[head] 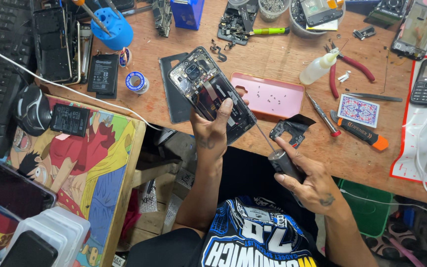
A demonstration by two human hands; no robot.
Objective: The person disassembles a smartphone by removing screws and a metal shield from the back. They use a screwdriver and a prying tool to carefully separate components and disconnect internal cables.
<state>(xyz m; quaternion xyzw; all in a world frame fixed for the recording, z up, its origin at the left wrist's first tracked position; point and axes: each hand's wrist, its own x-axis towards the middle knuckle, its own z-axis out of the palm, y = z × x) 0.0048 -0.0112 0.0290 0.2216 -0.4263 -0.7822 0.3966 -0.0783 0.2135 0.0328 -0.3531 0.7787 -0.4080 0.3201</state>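
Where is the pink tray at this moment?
The pink tray lies on the wooden bench, centre of the head view, right of the opened phone that the left hand holds.

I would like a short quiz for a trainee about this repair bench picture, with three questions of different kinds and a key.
1. True or false: the left hand holds the opened black smartphone with exposed circuit boards above the wooden bench.
2. Multiple choice: what does the right hand grip? A) red-handled pliers B) grey-handled precision screwdriver C) white squeeze bottle
3. Fill in: tiny screws lie in the flat ___ plastic tray behind the phone.

Key: 1 true; 2 B; 3 pink.
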